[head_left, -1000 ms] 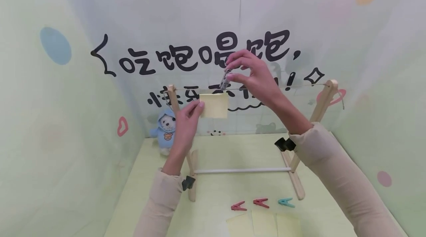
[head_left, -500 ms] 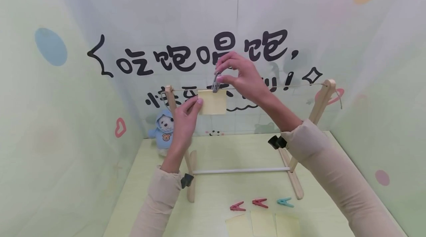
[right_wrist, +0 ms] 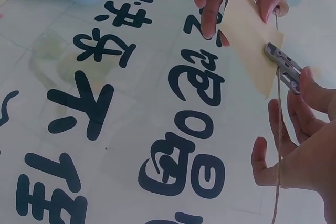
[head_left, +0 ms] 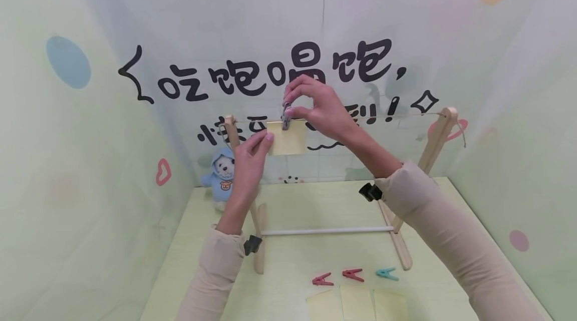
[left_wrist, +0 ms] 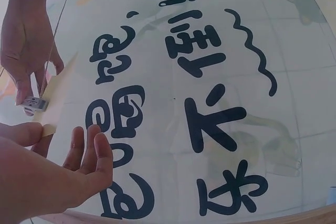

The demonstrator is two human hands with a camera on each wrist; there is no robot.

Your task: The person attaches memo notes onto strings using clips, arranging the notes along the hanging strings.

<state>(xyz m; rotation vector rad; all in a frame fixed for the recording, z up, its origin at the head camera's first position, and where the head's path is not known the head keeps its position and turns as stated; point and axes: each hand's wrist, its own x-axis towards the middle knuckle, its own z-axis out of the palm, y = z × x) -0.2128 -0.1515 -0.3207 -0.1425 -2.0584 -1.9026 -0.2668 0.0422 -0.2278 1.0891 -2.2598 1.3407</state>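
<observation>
A pale yellow square of paper (head_left: 295, 143) hangs at the thin string (head_left: 405, 117), its top edge folded over it. My left hand (head_left: 250, 161) pinches the paper's left edge between thumb and finger. With thumb and fingertips, my right hand (head_left: 323, 109) grips a grey clothespin (head_left: 286, 120) from above. In the right wrist view, the tip of the clothespin (right_wrist: 283, 65) straddles the top edge of the paper (right_wrist: 248, 38), right beside the string (right_wrist: 279, 145). The left wrist view shows the clothespin (left_wrist: 35, 104) near the left thumb.
Wooden posts (head_left: 436, 140) hold up the string, joined low down by a white rod (head_left: 329, 231). Two red clothespins (head_left: 322, 279) and a teal clothespin (head_left: 386, 274) lie on the table above several yellow papers (head_left: 357, 303). A plush toy in blue (head_left: 222, 181) sits behind the left post.
My right hand has brought the grey clothespin left and down, from above the paper's right part onto its top edge. The paper has risen slightly to the string, still held by my left hand.
</observation>
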